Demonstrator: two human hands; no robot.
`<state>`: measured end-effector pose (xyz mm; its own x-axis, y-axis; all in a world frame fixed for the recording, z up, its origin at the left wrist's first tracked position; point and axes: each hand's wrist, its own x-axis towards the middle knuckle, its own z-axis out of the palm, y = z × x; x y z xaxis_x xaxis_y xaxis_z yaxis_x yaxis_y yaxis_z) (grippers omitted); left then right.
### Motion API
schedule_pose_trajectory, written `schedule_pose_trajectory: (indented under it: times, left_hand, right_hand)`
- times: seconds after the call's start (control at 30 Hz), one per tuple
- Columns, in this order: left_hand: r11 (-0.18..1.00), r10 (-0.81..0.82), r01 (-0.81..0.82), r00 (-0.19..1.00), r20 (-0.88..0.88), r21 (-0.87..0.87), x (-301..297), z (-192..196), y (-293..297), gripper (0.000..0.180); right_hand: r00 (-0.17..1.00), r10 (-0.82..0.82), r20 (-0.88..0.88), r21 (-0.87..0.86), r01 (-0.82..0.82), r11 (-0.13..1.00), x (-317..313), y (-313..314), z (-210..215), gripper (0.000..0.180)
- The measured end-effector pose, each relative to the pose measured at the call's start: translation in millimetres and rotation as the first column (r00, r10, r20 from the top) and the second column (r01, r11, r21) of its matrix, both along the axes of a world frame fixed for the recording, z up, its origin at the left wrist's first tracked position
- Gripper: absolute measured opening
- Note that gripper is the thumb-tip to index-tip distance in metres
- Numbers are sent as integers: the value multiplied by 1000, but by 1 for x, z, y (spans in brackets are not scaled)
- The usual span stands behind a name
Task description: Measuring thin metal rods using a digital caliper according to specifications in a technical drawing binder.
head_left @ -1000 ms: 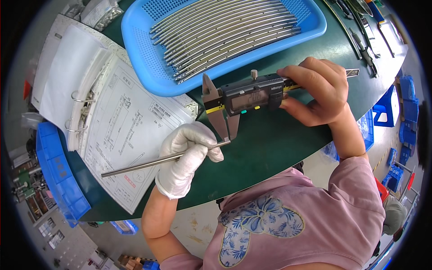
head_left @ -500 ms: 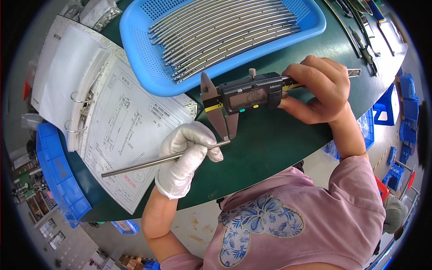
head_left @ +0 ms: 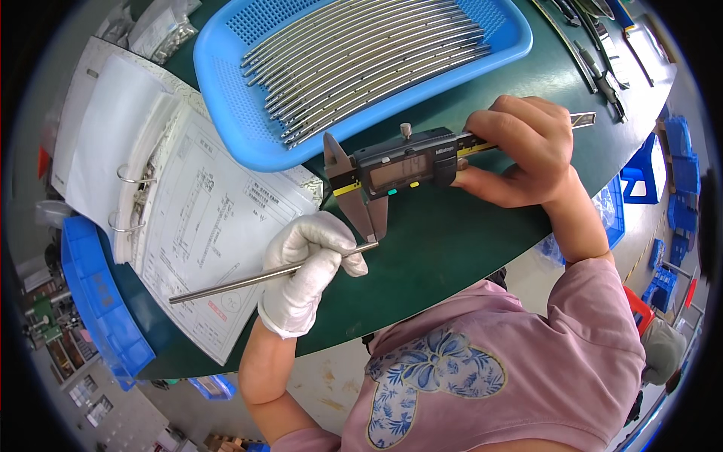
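Measuring a thin metal rod

The gloved left hand (head_left: 309, 271) grips the stiff, slippery rod (head_left: 248, 279) near its end; the right hand (head_left: 520, 147) clamps the caliper (head_left: 399, 169) just above.

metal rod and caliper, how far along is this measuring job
Done: one metal rod is out of the blue basket and gripped in the gloved left hand.
In hand: the bare right hand holds the digital caliper, its jaws closed over the rod's end.
Left: many rods lie in the basket; which of them are measured cannot be told.
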<state>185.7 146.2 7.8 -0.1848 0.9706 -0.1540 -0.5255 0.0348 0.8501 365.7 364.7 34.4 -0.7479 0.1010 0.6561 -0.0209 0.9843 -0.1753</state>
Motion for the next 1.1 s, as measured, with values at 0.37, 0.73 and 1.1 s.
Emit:
schedule_pose_trajectory:
  times: [0.37, 0.73, 1.1]
  left_hand:
    - [997, -22, 21, 1000, -14, -71, 5, 4, 1, 10]
    - [999, -41, 43, 994, 97, -15, -1, -2, -1, 14]
    - [998, 16, -23, 994, 108, 58, 2, -3, 2, 39]
  right_hand:
    - [999, -6, 54, 7, 5, 1000, 1, -4, 8, 36]
    - [1000, -21, 12, -112, 22, 993, -4, -4, 5, 34]
    - [999, -31, -28, -82, 29, 996, -2, -2, 5, 42]
